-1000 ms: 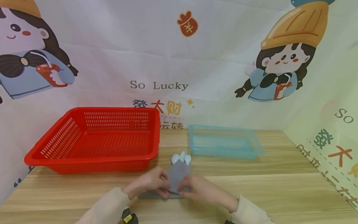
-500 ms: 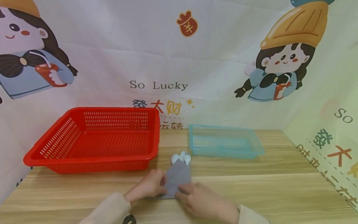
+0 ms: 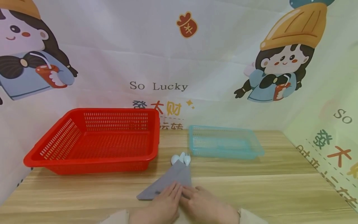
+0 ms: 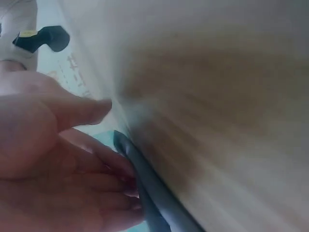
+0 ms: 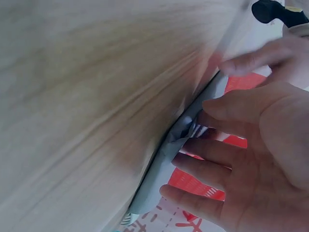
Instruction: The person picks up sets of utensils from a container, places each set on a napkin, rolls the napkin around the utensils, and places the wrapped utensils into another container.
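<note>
With twelve o'clock straight ahead of me, I am resting both hands on a folded grey cloth point(image 3: 177, 174), which is lying on the wooden table point(image 3: 260, 189) directly in front of me. My left hand point(image 3: 165, 203) is coming in from seven o'clock, its fingers lying straight along the cloth, released and grasping nothing; in the left wrist view its thumb is standing clear of the fold. My right hand point(image 3: 202, 203) is coming in from five o'clock, also released, its extended fingers touching the cloth, which is bunching slightly beside them in the right wrist view. My fingertips are meeting, or nearly so, over the cloth's near part. One pointed corner of the cloth is reaching out towards eight o'clock, past my left hand. At twelve o'clock, a white spoon point(image 3: 174, 159), a white fork point(image 3: 187, 159) and another white piece between them are poking out from under the cloth's far tip. A red basket point(image 3: 98, 163) is sitting at ten o'clock and a turquoise basket point(image 3: 227, 154) between one and two, both in front of a printed white backdrop point(image 3: 156, 56).
</note>
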`<action>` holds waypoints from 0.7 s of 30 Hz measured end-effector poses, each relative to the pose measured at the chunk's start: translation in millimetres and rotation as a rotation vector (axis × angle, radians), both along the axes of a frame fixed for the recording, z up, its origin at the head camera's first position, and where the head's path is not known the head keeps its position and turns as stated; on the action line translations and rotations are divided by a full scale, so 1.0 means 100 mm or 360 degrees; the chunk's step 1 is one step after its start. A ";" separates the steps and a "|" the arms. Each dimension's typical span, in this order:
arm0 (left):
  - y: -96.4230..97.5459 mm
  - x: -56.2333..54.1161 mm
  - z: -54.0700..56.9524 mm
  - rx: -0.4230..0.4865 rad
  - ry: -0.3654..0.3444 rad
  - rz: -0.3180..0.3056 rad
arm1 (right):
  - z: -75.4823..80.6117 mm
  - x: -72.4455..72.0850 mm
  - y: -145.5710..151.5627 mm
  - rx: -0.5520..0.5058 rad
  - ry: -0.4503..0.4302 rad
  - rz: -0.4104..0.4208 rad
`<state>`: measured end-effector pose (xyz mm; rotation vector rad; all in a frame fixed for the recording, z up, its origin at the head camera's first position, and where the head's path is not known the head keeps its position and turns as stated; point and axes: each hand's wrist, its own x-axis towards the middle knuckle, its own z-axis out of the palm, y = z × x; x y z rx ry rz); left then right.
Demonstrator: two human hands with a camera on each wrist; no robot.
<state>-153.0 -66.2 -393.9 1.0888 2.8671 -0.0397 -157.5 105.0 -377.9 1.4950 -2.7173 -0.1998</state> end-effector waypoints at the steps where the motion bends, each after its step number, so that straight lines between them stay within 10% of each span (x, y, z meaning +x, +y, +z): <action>1: 0.00 0.01 -0.01 -0.0010 -0.0115 0.0033 | 0.00 0.00 0.00 0.0013 -0.0015 -0.0006; 6: -0.01 0.00 -0.07 -0.0006 -0.0368 0.0138 | -0.01 0.00 0.00 0.0045 -0.0086 -0.0033; 21: 0.01 -0.02 -0.13 -0.0059 -0.0568 0.0284 | -0.12 0.09 0.08 0.0124 -0.0185 -0.0134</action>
